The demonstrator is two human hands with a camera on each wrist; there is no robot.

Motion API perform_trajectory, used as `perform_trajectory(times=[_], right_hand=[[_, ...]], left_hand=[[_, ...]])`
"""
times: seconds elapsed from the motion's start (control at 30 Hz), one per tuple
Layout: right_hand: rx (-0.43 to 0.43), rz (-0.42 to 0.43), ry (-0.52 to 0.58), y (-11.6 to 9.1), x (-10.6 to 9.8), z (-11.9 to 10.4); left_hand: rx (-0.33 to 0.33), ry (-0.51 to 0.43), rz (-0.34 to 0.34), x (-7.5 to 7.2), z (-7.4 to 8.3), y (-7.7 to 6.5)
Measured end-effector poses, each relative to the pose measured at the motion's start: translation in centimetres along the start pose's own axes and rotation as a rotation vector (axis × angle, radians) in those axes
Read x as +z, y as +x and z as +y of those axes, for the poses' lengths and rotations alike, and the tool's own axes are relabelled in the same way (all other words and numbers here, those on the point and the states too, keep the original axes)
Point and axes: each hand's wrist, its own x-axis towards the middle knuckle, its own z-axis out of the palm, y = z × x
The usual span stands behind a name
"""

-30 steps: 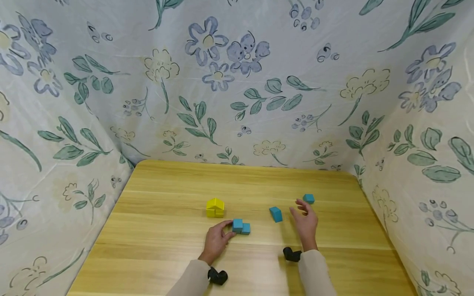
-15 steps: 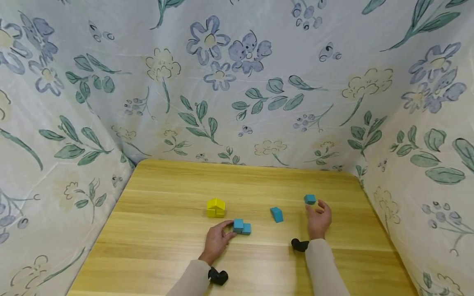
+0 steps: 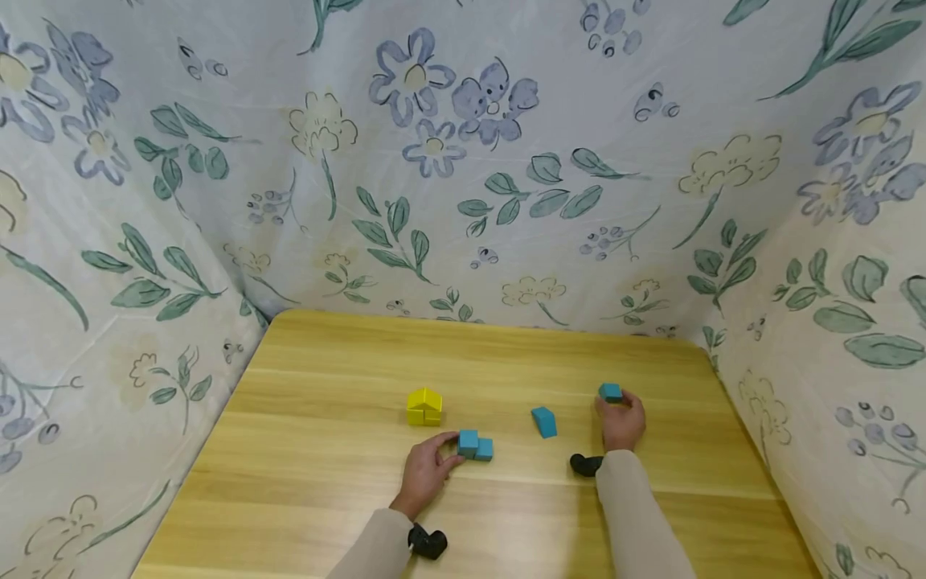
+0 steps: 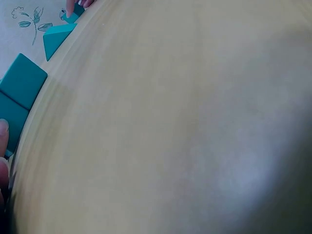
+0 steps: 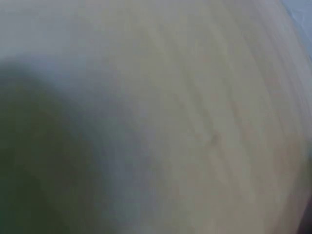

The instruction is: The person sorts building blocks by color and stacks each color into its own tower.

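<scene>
Two blue toy cubes sit side by side on the table in the head view. My left hand (image 3: pixel 423 476) pinches the left cube (image 3: pixel 468 443) between thumb and fingers; the right cube (image 3: pixel 484 449) adjoins it. In the left wrist view, fingertips (image 4: pixel 3 130) touch the nearer cube (image 4: pixel 11 117). Farther right, my right hand (image 3: pixel 623 424) has its thumb and fingers around a small blue block (image 3: pixel 611 392), partly covered by the fingers. Between the hands lies a wedge-like blue block (image 3: pixel 544 422). The right wrist view is blurred and shows no block.
A little house shape of yellow blocks (image 3: pixel 424 408) stands beyond my left hand. The wooden table (image 3: pixel 347 354) is enclosed by floral cloth (image 3: pixel 434 201) at the back and both sides. Black wrist devices (image 3: pixel 428 543) sit at both cuffs.
My right hand has moved rightward past the wedge-like block and closed its fingers on the far right blue block. The left hand stays at its cube. The head view has shifted slightly.
</scene>
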Motion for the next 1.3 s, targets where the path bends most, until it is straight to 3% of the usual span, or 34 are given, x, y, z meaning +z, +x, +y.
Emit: perform_trajectory(times=[0.03,0.13,0.17,0.4,0.7,0.9,1.13,1.3], right_hand=[[0.012,-0.002,-0.008,0.3,0.1,0.1],[-0.044,0.044,-0.362,1.0,0.0,0.4],[-0.043,0.047,-0.392,1.1,0.0,0.5],[-0.044,0.08,-0.438,0.8,0.0,0.1],[-0.059,0.083,-0.395,0.4,-0.2,0.1],[-0.042,0.054,-0.37,0.2,-0.4,0.2],[-0.122,0.037,-0.317,-0.1,-0.6,0.4],[-0.129,-0.004,-0.354,0.2,-0.8,0.8]], left_hand=[[0.003,0.002,0.002,0.0,0.0,0.0],[0.0,0.0,0.002,0.0,0.1,0.1],[-0.004,0.0,0.0,0.1,0.1,0.1],[-0.013,0.013,-0.008,0.1,0.3,0.0],[-0.005,0.016,-0.007,0.2,0.2,-0.1],[-0.001,0.023,-0.005,0.1,0.2,-0.2],[-0.003,0.024,0.0,0.1,0.1,-0.2],[0.004,0.021,0.007,0.1,-0.1,-0.1]])
